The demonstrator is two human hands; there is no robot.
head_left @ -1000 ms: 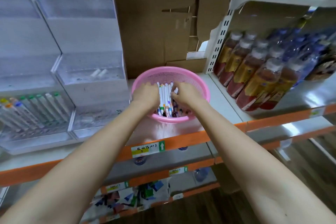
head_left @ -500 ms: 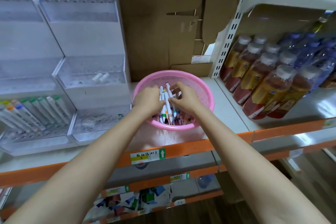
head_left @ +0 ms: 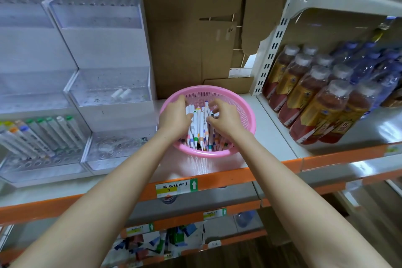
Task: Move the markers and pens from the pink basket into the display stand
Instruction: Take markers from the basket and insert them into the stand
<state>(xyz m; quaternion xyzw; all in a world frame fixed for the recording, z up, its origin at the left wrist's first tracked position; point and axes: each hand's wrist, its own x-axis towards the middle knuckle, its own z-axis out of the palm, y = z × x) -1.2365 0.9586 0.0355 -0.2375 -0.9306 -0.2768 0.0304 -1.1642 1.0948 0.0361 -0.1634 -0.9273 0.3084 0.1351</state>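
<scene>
A pink basket sits on the white shelf and holds several white markers and pens with coloured caps and bands. My left hand curls round the left side of a gathered bundle of markers. From the right, my right hand holds the same bundle with curled fingers and thumb. More pens lie loose under the bundle near the basket's front rim. The clear tiered display stand stands to the left of the basket. Its neighbouring section holds several markers in the lower tier.
Two small white pieces lie in the stand's middle tier. Rows of bottled drinks fill the shelf to the right, behind a white upright post. Brown cardboard backs the shelf. An orange shelf edge runs below the basket.
Both hands have pulled the markers together into one bundle and lifted its far ends out of the pile. The hands stay inside the basket.
</scene>
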